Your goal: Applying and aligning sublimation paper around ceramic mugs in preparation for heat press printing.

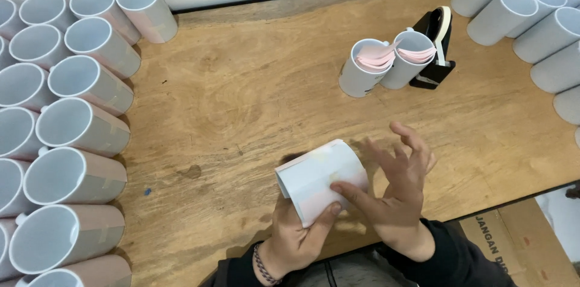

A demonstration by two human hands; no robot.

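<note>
A white mug wrapped in a pale printed sheet lies on its side just above the table's near edge. My left hand, with a chain bracelet on the wrist, grips it from below, thumb on the wrap. My right hand has its thumb pressed on the sheet at the mug's side while its fingers are spread apart above. Two more white mugs stand further back, each holding pink paper strips.
A black tape dispenser with a pale roll stands behind the two mugs. Several wrapped white mugs are packed along the left side, several plain white mugs at the back right. A cardboard box sits below the wooden table's right edge.
</note>
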